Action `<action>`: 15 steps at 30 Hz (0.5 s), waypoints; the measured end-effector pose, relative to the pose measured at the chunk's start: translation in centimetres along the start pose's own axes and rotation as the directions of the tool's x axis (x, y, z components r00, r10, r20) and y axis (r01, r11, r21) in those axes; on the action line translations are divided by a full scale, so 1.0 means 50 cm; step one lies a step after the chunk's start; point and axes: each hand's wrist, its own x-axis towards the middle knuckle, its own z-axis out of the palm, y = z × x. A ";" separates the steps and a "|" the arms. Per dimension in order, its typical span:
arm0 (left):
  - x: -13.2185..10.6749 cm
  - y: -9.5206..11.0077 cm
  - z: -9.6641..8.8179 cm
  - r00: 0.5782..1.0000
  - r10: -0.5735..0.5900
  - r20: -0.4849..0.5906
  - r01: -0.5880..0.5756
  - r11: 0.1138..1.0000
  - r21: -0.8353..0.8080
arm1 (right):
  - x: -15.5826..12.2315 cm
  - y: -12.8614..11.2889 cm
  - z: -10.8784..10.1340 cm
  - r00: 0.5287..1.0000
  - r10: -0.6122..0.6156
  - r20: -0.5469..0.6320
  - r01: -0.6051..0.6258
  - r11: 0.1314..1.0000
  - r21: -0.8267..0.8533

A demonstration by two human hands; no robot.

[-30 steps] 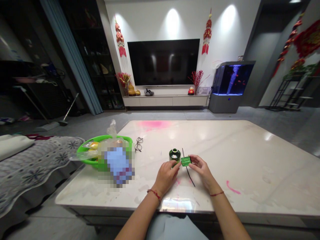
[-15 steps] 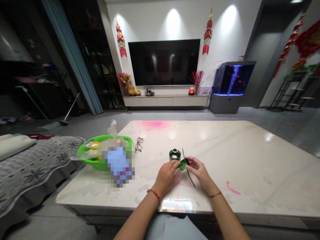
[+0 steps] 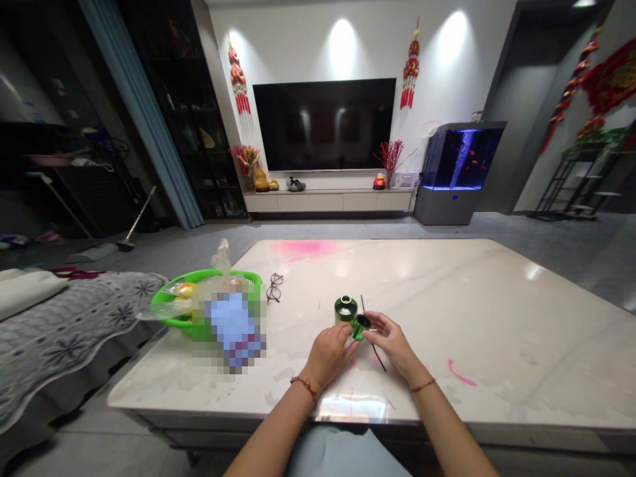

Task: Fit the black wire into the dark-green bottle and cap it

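Note:
My left hand (image 3: 328,354) and my right hand (image 3: 391,342) meet at a small green block (image 3: 358,330) with a round black end (image 3: 364,321). The left fingers press its green side, and the right fingertips pinch it near the black end. Just behind stands a dark green cylindrical bottle (image 3: 346,309), close to my left fingers. A thin black cable (image 3: 379,359) runs across the tabletop beneath my right hand, and its middle is hidden by that hand.
The pale marble table (image 3: 462,311) has pink stains. At its left are wire glasses (image 3: 274,288) and a green plastic basket (image 3: 169,299) holding bagged items, with a pixelated patch (image 3: 233,329) in front. A grey floral bedcover (image 3: 64,318) lies beyond the table's left edge.
The green block has turned from lying flat to showing its round black end. It has moved left toward the bottle, and my hands have closed in around it.

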 end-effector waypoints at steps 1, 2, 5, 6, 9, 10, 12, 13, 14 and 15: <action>-0.001 -0.001 0.001 1.000 0.000 0.008 0.000 1.000 0.005 | -0.001 -0.001 0.001 1.000 0.007 0.011 -0.007 1.000 0.001; -0.001 -0.001 0.001 1.000 0.002 0.017 -0.002 1.000 0.009 | -0.001 -0.003 0.002 1.000 0.013 0.021 -0.013 1.000 -0.001; -0.001 -0.003 0.004 0.999 0.004 0.042 -0.005 1.000 0.025 | 0.000 -0.004 0.002 1.000 0.018 0.015 -0.018 1.000 -0.006; -0.001 -0.004 0.006 0.999 -0.001 0.047 -0.001 0.999 0.032 | 0.002 -0.004 0.001 1.000 0.018 0.003 -0.018 1.000 -0.002; 0.000 -0.005 0.008 0.999 -0.036 0.034 0.034 0.998 0.052 | 0.009 0.001 -0.005 0.996 0.021 -0.091 -0.019 0.999 0.030; 0.001 -0.005 0.007 0.998 -0.051 0.023 0.050 0.997 0.054 | 0.012 0.003 -0.007 0.991 0.022 -0.136 -0.017 0.999 0.040; 0.002 -0.005 0.006 0.996 -0.085 -0.010 0.086 0.995 0.051 | 0.017 0.009 -0.011 0.977 0.017 -0.213 -0.009 0.999 0.039; 0.003 -0.005 0.004 0.994 -0.101 -0.028 0.102 0.994 0.046 | 0.019 0.012 -0.012 0.969 0.009 -0.248 -0.004 1.000 0.022; 0.003 -0.006 0.003 0.992 -0.117 -0.047 0.119 0.992 0.039 | 0.021 0.015 -0.014 0.959 -0.004 -0.285 0.001 1.000 -0.009; 0.004 -0.006 0.003 0.989 -0.132 -0.067 0.135 0.990 0.033 | 0.022 0.019 -0.014 0.945 -0.023 -0.327 0.006 0.999 -0.052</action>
